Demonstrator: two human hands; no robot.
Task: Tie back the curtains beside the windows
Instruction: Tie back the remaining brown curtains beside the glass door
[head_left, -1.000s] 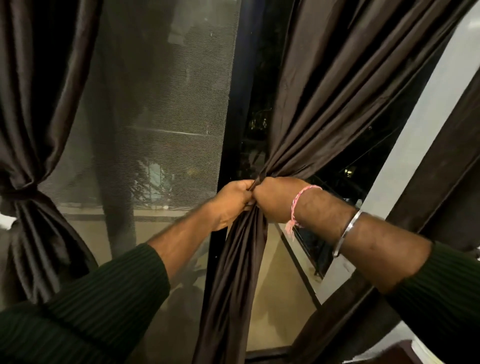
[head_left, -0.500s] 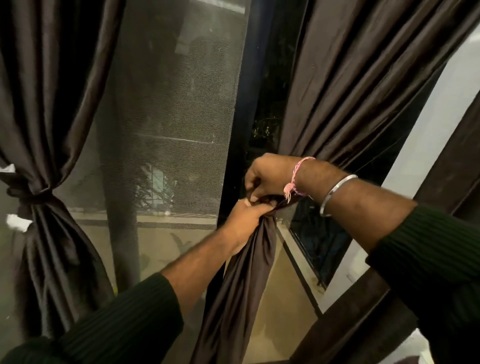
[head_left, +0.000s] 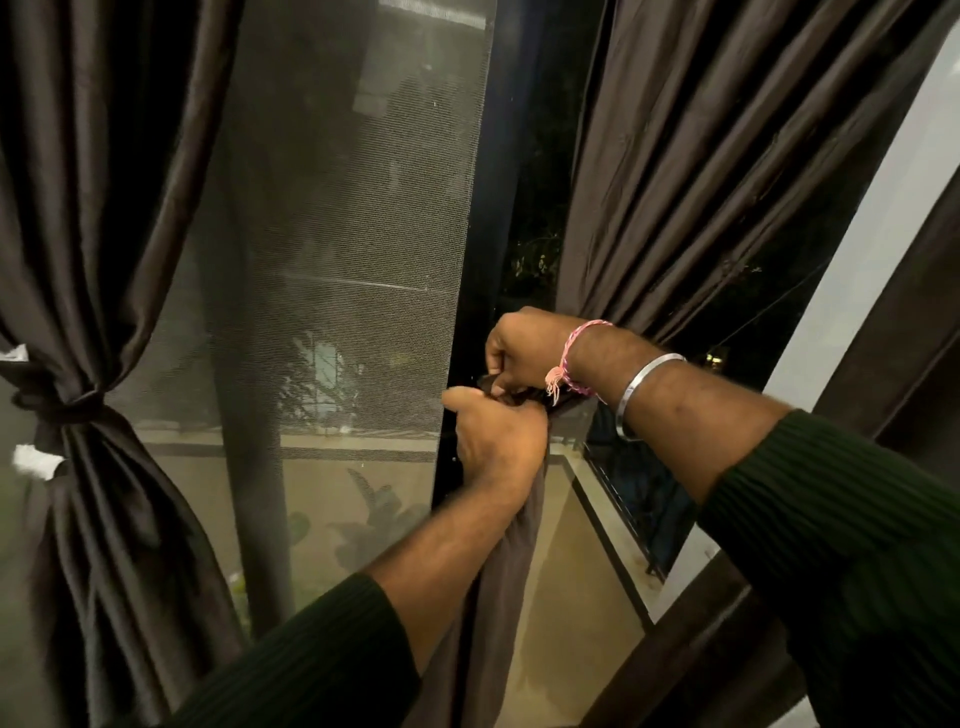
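Both forearms reach in from the bottom of the frame and meet at centre, where the left hand (head_left: 498, 441), knuckles up, is clenched around the gathered waist of the dark brown right curtain (head_left: 691, 171), its tail hanging straight down below the fist. Just above and touching it, the right hand (head_left: 524, 353), with a pink thread bracelet (head_left: 569, 358) and a steel bangle (head_left: 644, 389) on its wrist, curls its fingers down to pinch the bunched fabric. At the left edge, the left curtain (head_left: 98, 208) is already cinched by a dark tie-back (head_left: 67, 410), beside the mesh window screen (head_left: 337, 234).

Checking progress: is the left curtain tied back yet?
Tied. The left curtain is cinched into a narrow waist by a knot, fanning out above and below.
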